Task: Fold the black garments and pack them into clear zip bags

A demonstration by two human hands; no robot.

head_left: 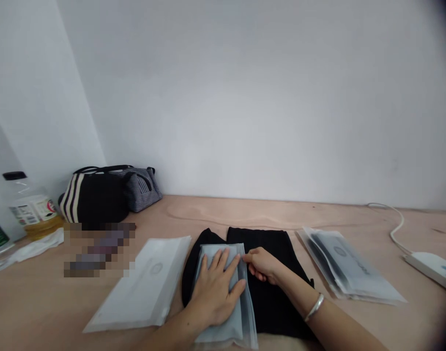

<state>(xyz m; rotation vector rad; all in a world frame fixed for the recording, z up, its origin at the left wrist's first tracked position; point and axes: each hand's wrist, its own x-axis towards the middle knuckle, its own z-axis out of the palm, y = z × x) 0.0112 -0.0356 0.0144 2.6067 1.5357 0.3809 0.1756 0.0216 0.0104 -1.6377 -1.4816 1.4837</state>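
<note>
A frosted plastic zip bag (223, 334) with a pale grey-blue folded item inside lies in front of me, partly over folded black cloth (281, 302). My left hand (215, 290) presses flat on the bag with its fingers spread. At the bag's upper right edge, along the zip strip, my right hand (263, 265) is closed in a pinch; its curled fingers hide whether a zip slider is between them. A silver bangle (314, 307) is on the right wrist. Left of the cloth are white frosted zip bags (142, 287).
On the right lie filled frosted bags (354, 268) with dark contents, then a white power strip (433, 268) and its cable (398, 224). A striped pouch (142, 190), a black bag (102, 200), a bottle (32, 209) and white tissue (32, 251) stand or lie at left.
</note>
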